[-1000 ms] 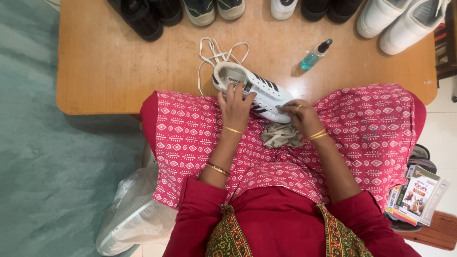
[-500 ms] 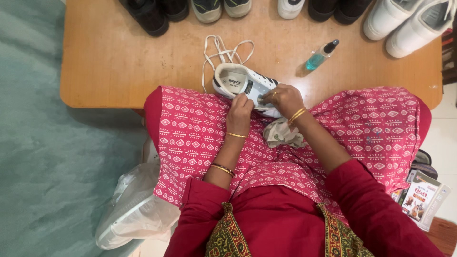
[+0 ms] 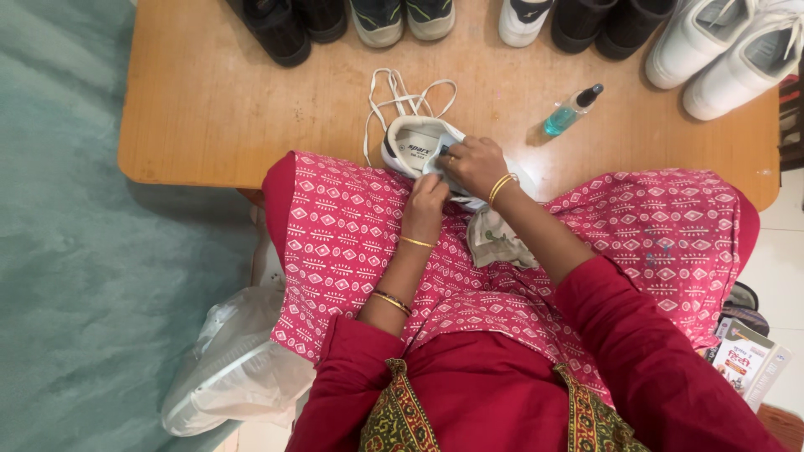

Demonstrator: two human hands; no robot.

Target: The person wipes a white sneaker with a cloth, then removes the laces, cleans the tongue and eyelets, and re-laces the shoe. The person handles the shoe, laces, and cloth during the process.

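A white sneaker point(image 3: 412, 144) rests at the table's near edge, against my lap. My left hand point(image 3: 425, 203) grips its side and steadies it. My right hand point(image 3: 471, 164) lies over the shoe's opening, closed on a pale cloth point(image 3: 497, 238) that trails down onto my red patterned lap. Loose white laces point(image 3: 400, 99) lie on the wooden table point(image 3: 209, 109) just beyond the shoe.
A small spray bottle with blue liquid point(image 3: 569, 110) lies right of the shoe. Several dark and white shoes point(image 3: 381, 18) line the table's far edge. A plastic bag point(image 3: 230, 368) sits on the floor at my left, and books point(image 3: 745, 360) at my right.
My right hand has moved from the shoe's right end up over its opening with the cloth. My left hand slid from the shoe's top down to its side.
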